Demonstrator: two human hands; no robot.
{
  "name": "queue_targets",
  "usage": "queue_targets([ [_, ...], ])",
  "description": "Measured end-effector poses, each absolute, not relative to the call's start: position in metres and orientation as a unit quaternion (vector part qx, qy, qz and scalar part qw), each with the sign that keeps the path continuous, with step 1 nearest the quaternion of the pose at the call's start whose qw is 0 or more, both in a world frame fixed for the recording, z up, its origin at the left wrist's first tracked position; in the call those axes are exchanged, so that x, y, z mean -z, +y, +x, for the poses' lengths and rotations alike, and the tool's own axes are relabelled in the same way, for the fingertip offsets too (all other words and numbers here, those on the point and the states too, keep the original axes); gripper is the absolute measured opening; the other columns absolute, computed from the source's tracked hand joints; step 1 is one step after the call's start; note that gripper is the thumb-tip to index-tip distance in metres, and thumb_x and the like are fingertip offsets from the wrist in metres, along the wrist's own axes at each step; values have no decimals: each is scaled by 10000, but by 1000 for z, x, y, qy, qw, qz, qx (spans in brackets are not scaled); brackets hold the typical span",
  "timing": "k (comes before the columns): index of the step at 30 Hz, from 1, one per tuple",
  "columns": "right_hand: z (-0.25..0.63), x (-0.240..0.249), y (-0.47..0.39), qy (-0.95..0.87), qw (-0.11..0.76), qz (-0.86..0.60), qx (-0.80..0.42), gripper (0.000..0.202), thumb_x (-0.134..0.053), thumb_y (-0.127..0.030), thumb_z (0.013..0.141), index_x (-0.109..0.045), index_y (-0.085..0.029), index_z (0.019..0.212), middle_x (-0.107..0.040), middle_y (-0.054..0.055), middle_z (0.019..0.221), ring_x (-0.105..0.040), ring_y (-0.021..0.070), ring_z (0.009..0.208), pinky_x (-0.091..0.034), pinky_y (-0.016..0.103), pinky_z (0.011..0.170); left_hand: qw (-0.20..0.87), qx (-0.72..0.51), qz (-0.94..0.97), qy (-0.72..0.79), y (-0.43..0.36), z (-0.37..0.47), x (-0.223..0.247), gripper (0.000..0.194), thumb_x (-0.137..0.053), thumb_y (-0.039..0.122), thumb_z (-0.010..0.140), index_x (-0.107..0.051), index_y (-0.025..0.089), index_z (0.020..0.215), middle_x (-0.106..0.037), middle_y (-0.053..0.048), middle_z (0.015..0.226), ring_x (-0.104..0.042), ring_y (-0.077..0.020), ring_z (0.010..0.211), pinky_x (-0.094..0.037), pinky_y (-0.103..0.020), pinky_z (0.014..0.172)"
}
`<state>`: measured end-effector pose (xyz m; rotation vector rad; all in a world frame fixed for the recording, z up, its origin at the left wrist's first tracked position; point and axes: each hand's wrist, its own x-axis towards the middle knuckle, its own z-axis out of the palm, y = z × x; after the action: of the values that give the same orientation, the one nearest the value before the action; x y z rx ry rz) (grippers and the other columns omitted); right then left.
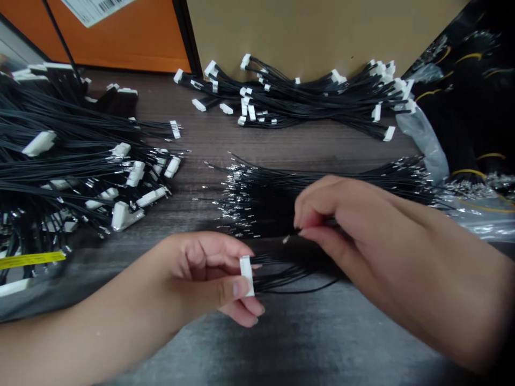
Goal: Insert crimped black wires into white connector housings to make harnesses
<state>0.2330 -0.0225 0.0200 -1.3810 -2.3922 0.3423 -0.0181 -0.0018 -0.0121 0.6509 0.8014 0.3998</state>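
My left hand (217,281) pinches a white connector housing (247,274) between thumb and fingers. Several black wires (289,277) run out of the housing to the right, below my other hand. My right hand (338,214) is closed in a pinch on a thin black wire, whose small metal terminal (286,239) sticks out left of the fingertips, apart from the housing. Behind both hands lies a wide bundle of loose black wires (273,201) with bare metal terminals at its ends. My right hand covers part of that bundle.
Wires with white connectors (137,174) are heaped at the left, near a yellow strip (32,260). Finished-looking cable pieces (314,99) lie at the back before a cardboard box (322,37) and an orange box (129,37). Banded wire bundles (469,126) and clear plastic (424,142) fill the right.
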Motion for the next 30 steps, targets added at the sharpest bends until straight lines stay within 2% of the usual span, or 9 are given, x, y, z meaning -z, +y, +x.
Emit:
queue_targets([
  [3, 226, -20, -34, -870, 194, -432, -135, 308, -445, -99, 1075, -661, -210, 886, -653, -16, 800, -577, 101, 634, -438, 249, 571, 856, -163, 288, 397, 6, -16, 4, 160, -981, 97, 811, -867, 200, 853, -889, 7, 753, -849, -132, 685, -701, -171, 669],
  [6, 222, -16, -38, -911, 194, -355, -80, 441, -436, -14, 1051, -723, -188, 765, -630, -10, 743, -544, 115, 671, -444, 261, 649, 858, -163, 274, 404, 8, -15, 1, 168, -971, 70, 808, -859, 190, 845, -890, 8, 756, -846, -128, 683, -704, -171, 668],
  [10, 217, -10, -35, -927, 185, -324, -27, 525, -464, 32, 1013, -663, -215, 594, -631, -14, 746, -519, 141, 721, -437, 287, 728, 858, -159, 288, 394, 7, -16, 2, 149, -954, 78, 836, -867, 194, 871, -895, 5, 764, -840, -119, 678, -699, -166, 666],
  [15, 213, -5, -34, -906, 195, -369, -76, 418, -510, -4, 1022, -730, -191, 719, -656, -20, 792, -551, 131, 751, -471, 270, 746, 854, -155, 303, 395, 6, -16, 1, 87, -952, 131, 862, -884, 179, 886, -894, 5, 780, -835, -111, 711, -697, -153, 689],
  [19, 213, 2, -38, -909, 190, -355, -107, 379, -504, 24, 997, -703, -194, 759, -649, -22, 816, -552, 138, 758, -484, 290, 751, 858, -156, 300, 386, 6, -14, 2, 126, -997, 163, 822, -899, 200, 892, -889, 20, 756, -831, -106, 691, -699, -157, 679],
  [22, 209, 7, -43, -927, 162, -319, -114, 396, -464, 5, 1019, -699, -208, 782, -655, -9, 835, -568, 169, 802, -482, 337, 761, 861, -155, 300, 381, 3, -15, 7, 111, -1000, 205, 834, -904, 205, 889, -890, 24, 767, -836, -107, 720, -698, -153, 702],
  [25, 206, 4, -42, -924, 150, -327, -126, 438, -431, -5, 1053, -708, -225, 794, -702, -3, 857, -624, 169, 844, -493, 326, 776, 860, -175, 301, 373, -4, -18, 17, 94, -979, 246, 873, -907, 208, 919, -897, 24, 828, -843, -113, 758, -701, -161, 733],
  [30, 225, -12, -7, -885, 204, -361, -214, 236, -633, -77, 1049, -747, -189, 875, -752, -31, 850, -680, 102, 754, -512, 238, 707, 863, -210, 284, 361, -12, -20, 31, 102, -972, 222, 880, -899, 240, 950, -873, 36, 791, -849, -129, 758, -707, -189, 729],
])
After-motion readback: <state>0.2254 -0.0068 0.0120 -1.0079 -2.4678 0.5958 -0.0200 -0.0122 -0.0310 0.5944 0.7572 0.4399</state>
